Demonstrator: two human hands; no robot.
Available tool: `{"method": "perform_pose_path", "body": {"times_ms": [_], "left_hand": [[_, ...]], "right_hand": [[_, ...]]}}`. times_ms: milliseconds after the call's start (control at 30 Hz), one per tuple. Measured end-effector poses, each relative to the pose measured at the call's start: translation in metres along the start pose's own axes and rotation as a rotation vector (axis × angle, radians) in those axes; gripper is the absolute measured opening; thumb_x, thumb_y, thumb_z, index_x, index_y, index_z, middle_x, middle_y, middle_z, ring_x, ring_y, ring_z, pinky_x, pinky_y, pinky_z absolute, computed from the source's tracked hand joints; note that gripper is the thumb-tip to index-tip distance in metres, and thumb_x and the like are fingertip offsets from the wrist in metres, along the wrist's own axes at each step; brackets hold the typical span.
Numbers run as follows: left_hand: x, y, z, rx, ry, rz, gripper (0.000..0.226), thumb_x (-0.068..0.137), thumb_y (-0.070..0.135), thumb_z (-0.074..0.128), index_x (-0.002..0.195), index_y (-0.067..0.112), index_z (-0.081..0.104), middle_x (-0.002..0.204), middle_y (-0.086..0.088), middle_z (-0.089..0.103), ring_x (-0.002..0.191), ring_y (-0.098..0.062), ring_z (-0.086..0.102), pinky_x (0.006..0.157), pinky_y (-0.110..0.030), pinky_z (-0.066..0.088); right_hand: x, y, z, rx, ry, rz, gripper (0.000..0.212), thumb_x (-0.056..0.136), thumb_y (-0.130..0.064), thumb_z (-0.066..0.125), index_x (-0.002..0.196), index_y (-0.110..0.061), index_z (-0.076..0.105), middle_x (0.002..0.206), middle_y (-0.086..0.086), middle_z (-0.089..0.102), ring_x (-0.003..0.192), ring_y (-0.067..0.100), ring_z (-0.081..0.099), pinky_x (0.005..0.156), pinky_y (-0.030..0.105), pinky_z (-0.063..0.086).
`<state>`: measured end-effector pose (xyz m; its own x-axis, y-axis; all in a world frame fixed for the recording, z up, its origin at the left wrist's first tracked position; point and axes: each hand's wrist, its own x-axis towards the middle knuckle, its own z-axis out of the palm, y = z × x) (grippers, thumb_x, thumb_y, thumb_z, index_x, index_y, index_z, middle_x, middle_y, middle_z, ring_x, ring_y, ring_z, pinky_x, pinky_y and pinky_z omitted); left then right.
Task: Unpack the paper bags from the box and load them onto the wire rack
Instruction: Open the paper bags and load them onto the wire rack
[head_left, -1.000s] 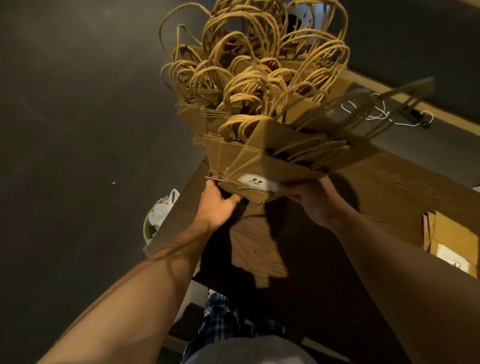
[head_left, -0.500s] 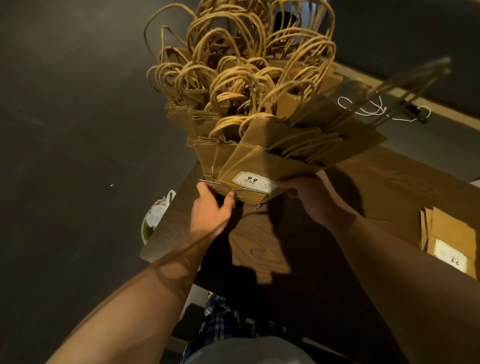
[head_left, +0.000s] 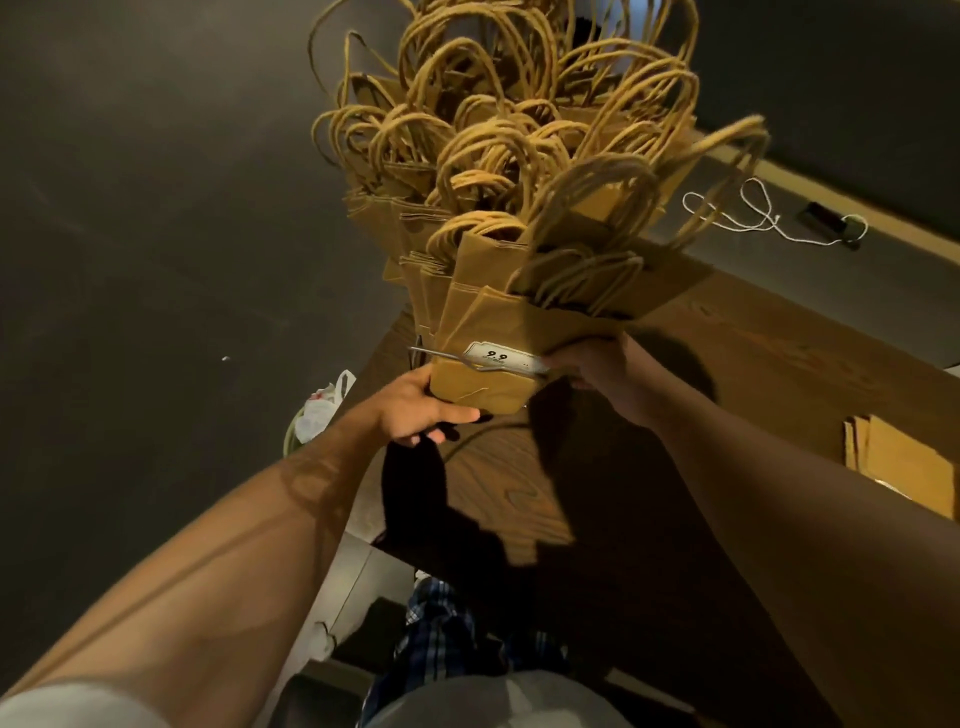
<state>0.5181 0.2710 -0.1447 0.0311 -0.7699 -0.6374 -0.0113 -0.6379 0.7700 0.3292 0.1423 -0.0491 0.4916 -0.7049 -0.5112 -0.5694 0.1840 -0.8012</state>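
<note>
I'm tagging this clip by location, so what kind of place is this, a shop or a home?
Probably a shop. Many brown paper bags with twisted handles stand packed in a wire rack that carries a price tag reading 9.9, over a wooden counter with more flat bags.

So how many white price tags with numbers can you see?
1. The price tag reading 9.9 sits on the front wire of the rack, between the left hand and right hand. Others may be hidden behind bags.
</note>
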Motion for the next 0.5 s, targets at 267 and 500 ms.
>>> {"method": "perform_pose_path", "body": {"times_ms": [267,500], "left_hand": [[0.000,-0.008,0.002,-0.085,0.049,0.036,0.034,0.089,0.024,0.073,0.119,0.028,0.059,0.070,0.010,0.067,0.054,-0.011,0.050,0.047,-0.023,0.030],[-0.004,0.007,-0.004,-0.029,0.076,0.048,0.016,0.086,0.033,0.076,0.099,0.025,0.072,0.082,-0.001,0.060,0.071,-0.014,0.051,0.051,-0.022,0.033]], "right_hand": [[0.006,0.012,0.013,0.213,0.080,0.004,0.036,0.074,-0.005,0.075,0.099,-0.027,0.063,0.106,-0.005,0.068,0.104,0.016,0.058,0.079,0.032,0.044],[0.006,0.013,0.000,0.314,-0.068,0.059,0.058,0.062,-0.005,0.076,0.116,-0.023,0.063,0.116,-0.006,0.069,0.118,0.025,0.054,0.091,0.039,0.038]]}}
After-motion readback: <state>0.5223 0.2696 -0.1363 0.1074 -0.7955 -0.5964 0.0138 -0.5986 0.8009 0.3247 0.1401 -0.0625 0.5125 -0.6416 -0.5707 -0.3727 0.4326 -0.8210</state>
